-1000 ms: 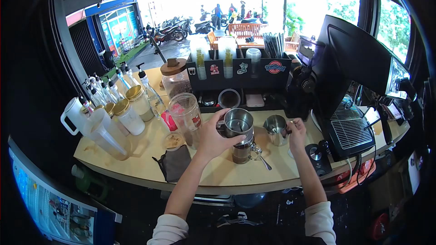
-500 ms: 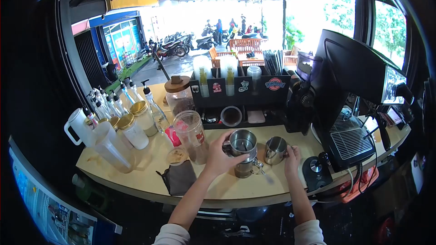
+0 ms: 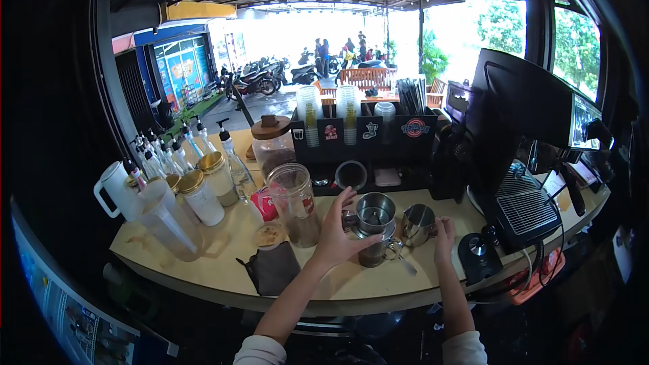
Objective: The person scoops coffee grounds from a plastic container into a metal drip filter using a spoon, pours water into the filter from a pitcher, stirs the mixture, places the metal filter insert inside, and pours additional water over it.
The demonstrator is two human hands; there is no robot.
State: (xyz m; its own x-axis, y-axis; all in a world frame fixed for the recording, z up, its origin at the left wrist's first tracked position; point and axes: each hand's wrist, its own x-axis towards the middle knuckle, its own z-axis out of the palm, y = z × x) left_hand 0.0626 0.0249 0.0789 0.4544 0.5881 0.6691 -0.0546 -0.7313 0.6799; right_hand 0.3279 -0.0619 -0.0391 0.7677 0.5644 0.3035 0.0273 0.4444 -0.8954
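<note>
A metal drip coffee filter (image 3: 376, 211) stands on a glass mug (image 3: 373, 254) near the counter's front edge. My left hand (image 3: 332, 236) is beside it, fingers and thumb spread around its left side; the thumb is close to the filter's lower rim, and whether it touches I cannot tell. The filter's small side handle shows between thumb and fingers. To the right, my right hand (image 3: 444, 238) has its fingers closed at the handle of a small steel pitcher (image 3: 417, 224), which rests upright on the counter. A spoon (image 3: 407, 265) lies by the mug.
Left of my hands are a tall clear jar (image 3: 294, 206), a dark cloth (image 3: 274, 270) and a plastic pitcher (image 3: 169, 226). Several pump bottles (image 3: 233, 162) stand farther left. A black cup organizer (image 3: 345, 132) is behind; an espresso machine (image 3: 520, 192) and black scale (image 3: 478, 253) are right.
My left fingers have spread wider and loosened from around the filter. The right hand still grips the pitcher handle. The whole view has shifted slightly.
</note>
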